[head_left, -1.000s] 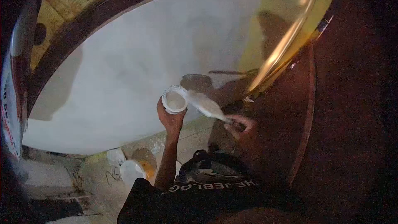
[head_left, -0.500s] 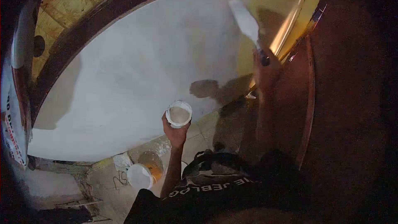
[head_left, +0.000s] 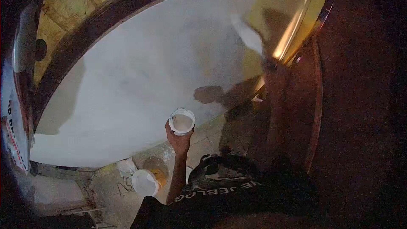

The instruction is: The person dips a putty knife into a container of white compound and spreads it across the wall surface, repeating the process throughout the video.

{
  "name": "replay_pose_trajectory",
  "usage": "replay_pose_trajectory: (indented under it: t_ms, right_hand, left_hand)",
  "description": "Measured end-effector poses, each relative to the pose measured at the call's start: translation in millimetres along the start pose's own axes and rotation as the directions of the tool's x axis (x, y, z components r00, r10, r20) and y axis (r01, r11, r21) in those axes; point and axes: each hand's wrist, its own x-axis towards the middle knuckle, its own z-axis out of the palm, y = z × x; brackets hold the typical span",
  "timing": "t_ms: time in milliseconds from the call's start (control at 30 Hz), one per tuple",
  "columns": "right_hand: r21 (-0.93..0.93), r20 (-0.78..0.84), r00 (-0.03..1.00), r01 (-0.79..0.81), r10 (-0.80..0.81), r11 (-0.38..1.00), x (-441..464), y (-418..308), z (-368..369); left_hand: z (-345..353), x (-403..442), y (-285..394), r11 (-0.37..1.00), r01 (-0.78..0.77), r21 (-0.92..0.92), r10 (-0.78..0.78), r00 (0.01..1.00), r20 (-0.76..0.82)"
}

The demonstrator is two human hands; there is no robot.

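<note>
A wide, pale wall (head_left: pixel 135 72) with a rounded outline is filling most of the view, its whitish surface turning yellow toward the upper right. A dark brown border (head_left: pixel 91 32) is curving over its top and left side, and a deep reddish-brown surface (head_left: pixel 356 101) is taking up the right. Beyond the border, at the upper left, a yellow patterned panel (head_left: pixel 70 8) is showing. At the bottom, the person is wearing a dark shirt (head_left: pixel 237 199) with pale lettering that is appearing upside down. Stained floor (head_left: pixel 110 195) is lying along the wall's lower edge. A bright golden strip (head_left: pixel 289 34) is slanting at the wall's right end, and a printed bag (head_left: pixel 15 144) is hanging into view at the far left. A dark shadow (head_left: pixel 209 94) is falling on the wall above the left hand (head_left: pixel 179 141). On the floor, a white bucket (head_left: pixel 145 182) is sitting beside an orange-yellow patch (head_left: pixel 161 175). At the upper right, a scraper (head_left: pixel 250 37) is pointing up and left, its broad white blade lying over the wall in view; whether it is touching is impossible to tell. The right hand (head_left: pixel 272 66) is blurring into the dark, its grip closing on the scraper's handle, the separate fingers not making themselves out. Near the center, the left hand's grip is wrapping around a small white tub (head_left: pixel 182 121), whose open top is showing pale, off-white contents.
</note>
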Motion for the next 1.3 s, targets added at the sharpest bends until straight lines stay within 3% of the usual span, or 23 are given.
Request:
replay_pose_trajectory:
  t_ms: [133, 233, 300, 367, 433, 533, 600, 667, 733, 767, 800, 833, 867, 933, 1000, 1067, 1100, 1167, 1267, 1300]
  right_hand:
    - [0.024, -0.115, 0.968, 0.228, -0.224, 0.973, 21, -74, -34]
    - [-0.085, -0.01, 0.994, 0.11, -0.111, 0.99, 15, -88, -17]
    - [-0.123, -0.03, 0.996, 0.082, -0.086, 0.989, 5, -47, 22]
    - [-0.23, 0.043, 0.976, 0.22, -0.216, 0.948, -18, 5, 47]
    - [-0.274, 0.218, 0.974, 0.01, 0.052, 0.962, -35, 24, 56]
    - [-0.226, 0.258, 0.966, 0.061, 0.0, 0.972, -28, 45, 50]
    - [-0.122, 0.117, 0.99, 0.09, -0.075, 0.988, -12, 25, 30]
    - [-0.004, 0.081, 0.994, -0.08, 0.08, 0.997, 4, -51, -15]
    - [-0.048, -0.052, 0.997, 0.045, -0.048, 0.998, 16, -93, -37]
    - [-0.058, -0.051, 0.998, 0.04, -0.043, 0.998, 27, -86, -30]
    - [0.001, -0.075, 0.988, 0.136, -0.136, 0.991, 41, -75, -18]
    - [0.059, -0.104, 0.968, 0.234, -0.227, 0.971, 46, -61, -8]
    - [0.052, -0.102, 0.968, 0.234, -0.227, 0.971, 39, -58, -1]
    - [-0.282, -0.037, 0.996, 0.063, -0.077, 0.957, 19, -53, 19]
    - [-0.178, -0.022, 0.987, 0.154, -0.16, 0.972, 1, 30, 64]
    - [-0.292, 0.016, 0.988, 0.155, -0.157, 0.944, -21, 97, 108]
    - [-0.293, 0.019, 0.989, 0.149, -0.15, 0.945, -30, 97, 104]
    - [-0.191, 0.15, 0.987, -0.023, 0.052, 0.981, -37, 89, 95]
    - [-0.092, 0.125, 0.988, 0.101, -0.089, 0.991, 2, 130, 82]
    - [-0.131, 0.058, 0.998, -0.022, 0.03, 0.991, 7, 76, 58]
  left_hand:
    - [-7, -4, -9, 0.997, -0.002, 0.072, -0.001, 0.999, 0.041]
    - [-8, -5, -4, 0.998, 0.056, 0.038, -0.058, 0.998, 0.038]
    - [-9, -5, -12, 1.0, 0.025, -0.019, -0.025, 0.999, 0.033]
    - [-6, -3, -13, 0.996, -0.013, -0.083, 0.015, 1.0, 0.027]
    - [-7, -3, 11, 0.993, 0.081, -0.084, -0.078, 0.996, 0.039]
    - [-12, -2, 1, 0.995, 0.101, 0.025, -0.103, 0.991, 0.09]
    - [-14, -2, 4, 0.995, 0.096, 0.008, -0.096, 0.989, 0.113]
    - [-14, 0, -9, 0.998, 0.058, 0.007, -0.058, 0.99, 0.127]
    - [-13, 1, -4, 0.998, 0.056, 0.0, -0.056, 0.991, 0.119]
    - [-11, -1, -1, 0.999, 0.052, -0.014, -0.05, 0.994, 0.096]
    - [-12, 0, 2, 0.999, -0.022, 0.025, 0.019, 0.995, 0.094]
    - [-11, -2, 6, 1.0, -0.015, 0.019, 0.013, 0.995, 0.098]
    - [-12, -3, 12, 0.999, 0.014, 0.039, -0.018, 0.996, 0.09]
    - [-9, 0, 14, 0.997, 0.04, 0.06, -0.044, 0.996, 0.078]
    - [-7, -2, 12, 0.986, 0.064, -0.151, -0.053, 0.995, 0.079]
    - [-9, -1, 8, 0.991, 0.108, -0.082, -0.101, 0.99, 0.096]
    - [-11, -2, 7, 0.988, 0.152, -0.016, -0.15, 0.983, 0.107]
    - [-10, 0, 13, 0.988, 0.156, 0.01, -0.156, 0.982, 0.108]
    - [-12, 0, 23, 0.986, 0.136, 0.093, -0.146, 0.983, 0.113]
    - [-10, 3, 24, 0.986, 0.101, 0.136, -0.117, 0.986, 0.118]
